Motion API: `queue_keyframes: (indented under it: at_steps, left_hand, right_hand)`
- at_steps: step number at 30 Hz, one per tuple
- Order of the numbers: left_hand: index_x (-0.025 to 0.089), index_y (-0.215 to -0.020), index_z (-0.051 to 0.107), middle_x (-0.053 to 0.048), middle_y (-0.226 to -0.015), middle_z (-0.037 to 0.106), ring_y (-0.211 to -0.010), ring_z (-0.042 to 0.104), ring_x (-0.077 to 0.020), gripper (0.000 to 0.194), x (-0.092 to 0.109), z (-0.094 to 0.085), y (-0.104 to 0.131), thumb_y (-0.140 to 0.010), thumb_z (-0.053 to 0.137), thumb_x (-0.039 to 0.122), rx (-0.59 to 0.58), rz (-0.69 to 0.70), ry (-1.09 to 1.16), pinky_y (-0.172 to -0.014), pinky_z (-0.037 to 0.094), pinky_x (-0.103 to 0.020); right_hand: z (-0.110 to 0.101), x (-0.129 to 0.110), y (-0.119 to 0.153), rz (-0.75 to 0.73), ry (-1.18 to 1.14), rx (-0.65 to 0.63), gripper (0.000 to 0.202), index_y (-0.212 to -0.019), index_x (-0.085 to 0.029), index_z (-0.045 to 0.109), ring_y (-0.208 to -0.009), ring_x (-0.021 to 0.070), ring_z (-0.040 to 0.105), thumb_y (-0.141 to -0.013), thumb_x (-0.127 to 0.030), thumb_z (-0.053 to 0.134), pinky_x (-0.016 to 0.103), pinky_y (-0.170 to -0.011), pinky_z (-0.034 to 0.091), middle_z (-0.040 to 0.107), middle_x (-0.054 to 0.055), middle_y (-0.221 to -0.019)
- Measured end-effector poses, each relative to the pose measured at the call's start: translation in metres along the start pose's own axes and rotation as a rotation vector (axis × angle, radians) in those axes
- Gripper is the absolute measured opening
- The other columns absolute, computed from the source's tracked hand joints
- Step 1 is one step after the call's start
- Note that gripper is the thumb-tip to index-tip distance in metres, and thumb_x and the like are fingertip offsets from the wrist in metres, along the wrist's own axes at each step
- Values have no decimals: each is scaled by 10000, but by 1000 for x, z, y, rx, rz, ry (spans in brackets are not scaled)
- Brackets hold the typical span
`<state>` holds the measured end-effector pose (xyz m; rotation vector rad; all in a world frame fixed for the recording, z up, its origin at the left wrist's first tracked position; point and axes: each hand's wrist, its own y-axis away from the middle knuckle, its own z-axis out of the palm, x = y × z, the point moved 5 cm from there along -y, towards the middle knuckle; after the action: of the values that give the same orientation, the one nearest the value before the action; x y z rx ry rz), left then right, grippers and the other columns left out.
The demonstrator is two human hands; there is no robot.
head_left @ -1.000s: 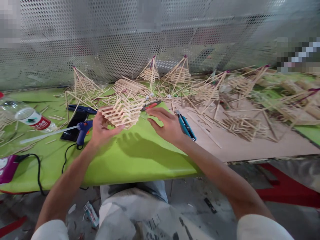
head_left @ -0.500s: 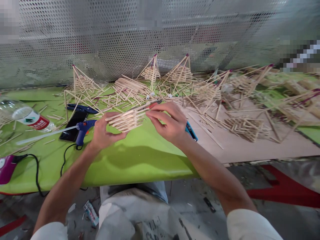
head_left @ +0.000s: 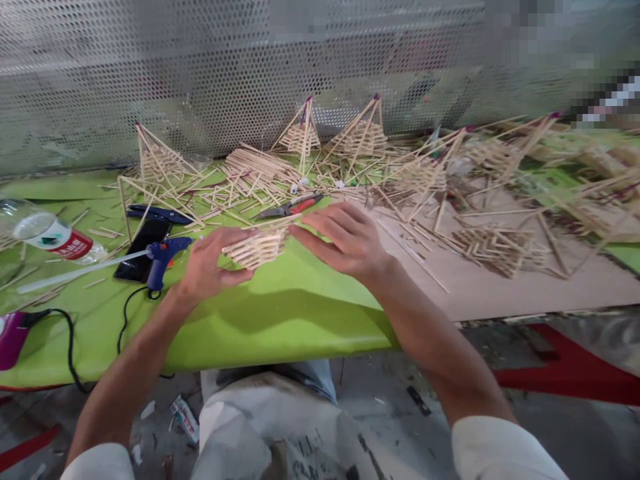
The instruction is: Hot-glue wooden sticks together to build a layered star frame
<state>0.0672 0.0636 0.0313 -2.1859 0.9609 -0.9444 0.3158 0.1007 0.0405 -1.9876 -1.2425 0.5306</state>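
Note:
My left hand (head_left: 213, 263) is closed around the left end of a layered stack of thin wooden sticks (head_left: 257, 248), thumb below and fingers behind, holding it above the green table. At the stack's upper right corner, the thumb and fingers of my right hand (head_left: 345, 240) are pinched at the end of a thin wooden stick (head_left: 273, 224) lying along the top. The very fingertips are partly hidden. Just behind the stack lie pliers with red handles (head_left: 293, 207).
A blue glue gun (head_left: 163, 263) with its glue stick rests by a black phone (head_left: 143, 250) at left. Further left are a plastic bottle (head_left: 60, 240) and a purple device (head_left: 13, 337). A stick heap (head_left: 260, 165) and pyramid-shaped stick frames (head_left: 357, 137) line the back.
The stack has tilted and shifted slightly right in my left hand. My right hand has moved slightly right, now covering the blue tool. The pliers show more fully behind the stack.

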Motion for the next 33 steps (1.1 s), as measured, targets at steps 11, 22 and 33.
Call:
queue_keyframes:
  at_steps: [11,22,33]
  left_hand:
    - [290,-1285,674,-43,-1118,817,-943,815,-247,489,-3,7,6,-838,852,377,-2,-41,-29,-826,693,-379]
    - [254,-1253,684,-40,-1066,813,-868,803,-220,539,-2,4,5,-770,908,336,45,-54,14,-739,667,-328]
    - [258,-1184,636,-37,-1057,782,-914,794,-203,593,-28,11,7,-744,961,487,148,-325,519,-787,673,-320]
  right_hand:
    - [16,-11,-2,17,-31,-59,265,-913,-276,731,-857,219,678,-1086,-257,531,450,-741,566,784,60,-989]
    - [10,14,8,229,-159,314,187,-1027,-248,618,-851,222,645,-1100,-331,466,411,-775,544,669,76,-923]
    - [28,80,27,792,-570,377,413,-925,-284,477,-624,171,621,-1070,-669,436,299,-552,472,651,-6,-745]
